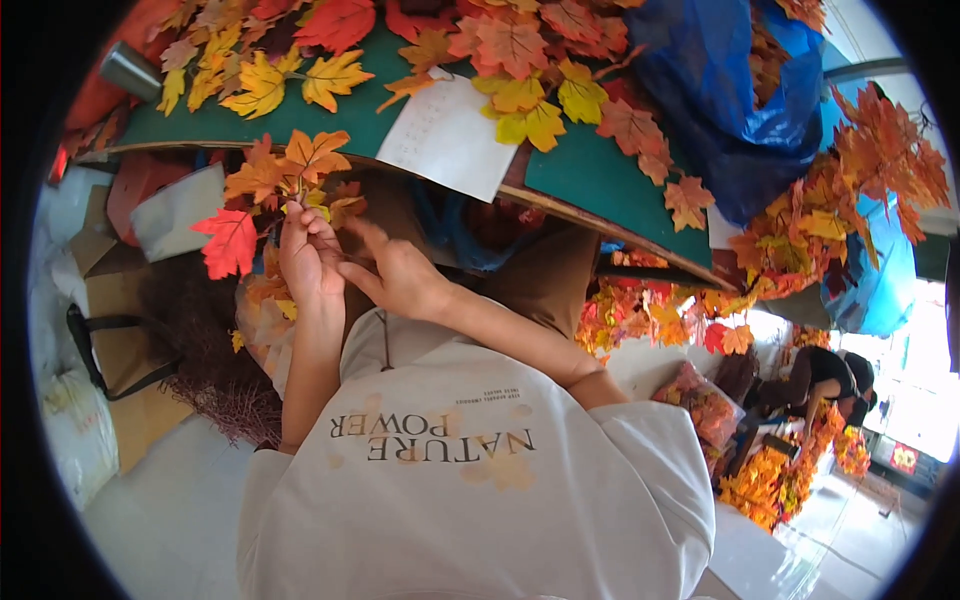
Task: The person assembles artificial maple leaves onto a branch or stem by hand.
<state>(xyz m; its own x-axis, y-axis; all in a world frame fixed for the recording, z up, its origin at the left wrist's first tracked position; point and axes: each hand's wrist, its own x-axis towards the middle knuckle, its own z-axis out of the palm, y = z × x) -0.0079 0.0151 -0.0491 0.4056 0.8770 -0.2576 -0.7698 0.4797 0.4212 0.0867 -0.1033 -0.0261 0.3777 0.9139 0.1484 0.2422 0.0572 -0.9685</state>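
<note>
My left hand (pixel 310 258) is closed, its fingertips pinching the stem of a spray of artificial maple leaves (pixel 316 153) just below the table edge. Orange leaves top the spray, with some yellow lower down and a large red leaf (pixel 228 243) on its left side. Close by on the right is my right hand (pixel 408 282), its thumb and fingers apart and pointing toward the spray. Nothing shows in its grasp. Part of the stem is hidden behind the left fingers.
Loose maple leaves and a white paper sheet (pixel 447 135) lie on the green tabletop (pixel 590 185). A blue plastic bag (pixel 720 90) sits at the right. Brown twigs (pixel 225 395) and a cardboard box (pixel 130 345) stand at my left. A co-worker (pixel 825 375) bends over leaves far right.
</note>
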